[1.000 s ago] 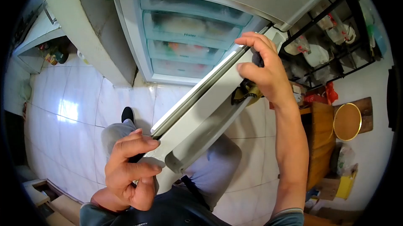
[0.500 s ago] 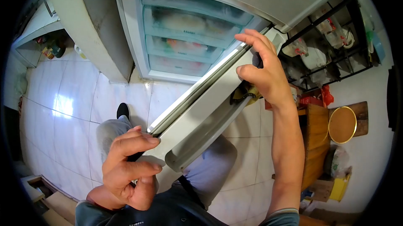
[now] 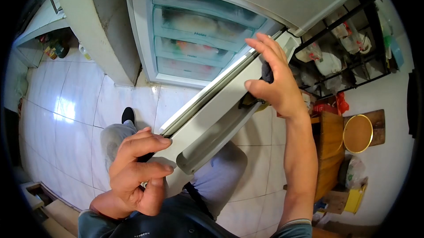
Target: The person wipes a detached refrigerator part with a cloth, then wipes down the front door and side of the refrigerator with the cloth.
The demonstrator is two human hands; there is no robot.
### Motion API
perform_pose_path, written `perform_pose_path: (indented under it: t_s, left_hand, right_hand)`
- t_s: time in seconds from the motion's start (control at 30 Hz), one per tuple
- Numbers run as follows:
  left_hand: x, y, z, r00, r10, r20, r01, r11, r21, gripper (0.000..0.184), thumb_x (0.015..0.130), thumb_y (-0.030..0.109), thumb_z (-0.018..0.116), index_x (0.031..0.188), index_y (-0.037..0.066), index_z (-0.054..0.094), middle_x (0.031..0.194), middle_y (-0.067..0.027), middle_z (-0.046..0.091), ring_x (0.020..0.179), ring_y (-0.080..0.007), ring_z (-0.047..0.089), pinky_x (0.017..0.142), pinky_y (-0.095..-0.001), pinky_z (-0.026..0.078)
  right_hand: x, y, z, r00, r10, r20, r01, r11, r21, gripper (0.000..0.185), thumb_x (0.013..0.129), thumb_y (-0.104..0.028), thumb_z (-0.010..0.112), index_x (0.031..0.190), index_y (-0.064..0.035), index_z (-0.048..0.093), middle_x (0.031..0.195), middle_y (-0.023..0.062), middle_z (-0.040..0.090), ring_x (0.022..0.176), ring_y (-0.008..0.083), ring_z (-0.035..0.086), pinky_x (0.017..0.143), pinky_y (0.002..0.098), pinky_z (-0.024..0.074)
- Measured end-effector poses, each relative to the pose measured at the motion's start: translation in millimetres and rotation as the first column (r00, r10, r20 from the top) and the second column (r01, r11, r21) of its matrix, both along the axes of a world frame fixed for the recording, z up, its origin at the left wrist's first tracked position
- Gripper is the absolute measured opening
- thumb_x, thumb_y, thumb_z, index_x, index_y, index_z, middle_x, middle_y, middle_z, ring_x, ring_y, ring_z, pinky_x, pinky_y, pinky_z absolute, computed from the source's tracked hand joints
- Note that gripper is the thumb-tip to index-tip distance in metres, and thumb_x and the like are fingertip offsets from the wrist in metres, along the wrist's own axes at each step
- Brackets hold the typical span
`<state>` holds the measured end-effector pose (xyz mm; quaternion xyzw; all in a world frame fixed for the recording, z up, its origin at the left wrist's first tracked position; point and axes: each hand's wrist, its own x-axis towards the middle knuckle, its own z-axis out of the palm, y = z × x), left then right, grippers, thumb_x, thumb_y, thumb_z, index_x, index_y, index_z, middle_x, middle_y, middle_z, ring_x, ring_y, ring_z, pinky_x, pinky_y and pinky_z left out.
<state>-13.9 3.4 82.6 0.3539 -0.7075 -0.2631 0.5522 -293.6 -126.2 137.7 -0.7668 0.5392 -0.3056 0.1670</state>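
Note:
The open lower door (image 3: 214, 112) of the fridge slants across the middle, its narrow edge and recessed handle facing up. My left hand (image 3: 139, 171) grips the near end, thumb and fingers bent round the corner, with something dark partly showing under them. At the far end my right hand (image 3: 276, 79) straddles the door's edge, and a dark, soft-looking item (image 3: 266, 71) lies between palm and door. Behind the door, frosty clear drawers (image 3: 194, 35) fill the freezer compartment, with blurred food inside.
A wall edge (image 3: 99, 30) stands left of the fridge. My legs (image 3: 221, 167) are below the door on the tiled floor (image 3: 73, 119). To the right are a black rack (image 3: 353, 81) with bags, a wooden cabinet (image 3: 331, 149) and a round gold-rimmed board (image 3: 357, 133).
The view has shifted slightly. Both hands stay at the two ends of the door; my right hand has slid a little along its edge towards me. The door stays open.

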Motion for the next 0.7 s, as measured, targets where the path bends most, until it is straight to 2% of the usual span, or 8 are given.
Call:
perform_pose_path:
  t_s: [0.07,0.17,0.33,0.4,0.43,0.63,0.7]
  left_hand:
    - [-0.7,-0.4,-1.2,1.0,0.015,0.0,-0.015,1.0,-0.018,0.015,0.074,0.003,0.056,0.084,0.005,0.065,0.107,-0.0221,0.064,0.098,-0.0339,0.062,0.098,-0.0496,0.043]
    - [-1.6,0.5,-3.5,0.999,0.039,-0.011,-0.039,0.999,-0.033,0.014,0.073,0.003,0.055,0.083,0.003,0.065,0.106,-0.0222,0.064,0.096,-0.0336,0.062,0.097,-0.0493,0.043]
    - [-6.4,-0.7,-1.5,0.998,0.053,-0.046,-0.056,0.997,-0.053,0.013,0.073,0.003,0.056,0.081,0.002,0.066,0.104,-0.022,0.065,0.094,-0.0336,0.062,0.095,-0.0491,0.045]
    - [-7.0,0.3,-2.5,0.997,0.048,-0.055,-0.051,0.997,-0.057,0.012,0.074,0.003,0.056,0.081,0.002,0.066,0.103,-0.022,0.065,0.094,-0.0336,0.062,0.095,-0.0491,0.045]
    - [-7.3,1.0,-2.5,0.997,0.058,-0.055,-0.061,0.997,-0.053,0.012,0.074,0.003,0.056,0.081,0.002,0.066,0.103,-0.0219,0.065,0.093,-0.0335,0.062,0.095,-0.0492,0.045]
    - [-8.6,1.6,-4.0,0.996,0.07,-0.055,-0.073,0.996,-0.05,0.011,0.076,0.004,0.056,0.081,0.003,0.066,0.103,-0.0216,0.065,0.092,-0.0331,0.062,0.094,-0.0496,0.045]
    - [-8.8,1.9,-3.5,0.995,0.068,-0.069,-0.071,0.996,-0.052,0.011,0.077,0.004,0.056,0.081,0.003,0.066,0.104,-0.0215,0.065,0.092,-0.0331,0.062,0.094,-0.0496,0.045]
  right_hand:
    - [-1.3,0.1,-1.6,1.0,0.014,-0.027,-0.014,1.0,-0.005,0.067,0.063,-0.027,0.065,0.125,-0.0035,0.058,0.142,0.0203,0.043,0.135,0.035,0.035,0.112,0.0403,0.0269]
    - [-3.8,-4.2,-0.7,0.992,0.009,0.125,-0.016,0.999,0.052,0.071,0.064,-0.029,0.068,0.129,-0.003,0.055,0.144,0.0237,0.039,0.137,0.0363,0.033,0.113,0.0415,0.0243]
    - [-3.3,1.2,-0.8,0.999,0.042,0.028,-0.042,0.999,0.001,0.068,0.066,-0.027,0.067,0.129,-0.0034,0.055,0.145,0.0229,0.038,0.138,0.0358,0.032,0.113,0.0404,0.0236]
    - [-7.5,-1.9,-1.5,0.985,0.041,0.17,-0.051,0.997,0.055,0.069,0.066,-0.027,0.068,0.13,-0.0039,0.055,0.145,0.0226,0.038,0.139,0.0353,0.031,0.114,0.041,0.023]
    - [-7.2,-0.3,-2.1,0.985,0.039,0.171,-0.049,0.997,0.056,0.069,0.066,-0.027,0.068,0.13,-0.0039,0.055,0.145,0.0226,0.038,0.139,0.0353,0.031,0.114,0.041,0.023]
    - [-8.9,1.0,-5.0,0.981,0.078,0.18,-0.082,0.996,0.016,0.064,0.065,-0.018,0.063,0.127,-0.0027,0.056,0.145,0.022,0.039,0.138,0.0344,0.033,0.114,0.04,0.0232]
    - [-10.9,2.5,-14.2,1.0,0.013,0.008,-0.012,0.994,-0.104,0.068,0.065,-0.013,0.062,0.132,-0.0034,0.051,0.147,0.0221,0.033,0.139,0.0349,0.03,0.114,0.04,0.0223]
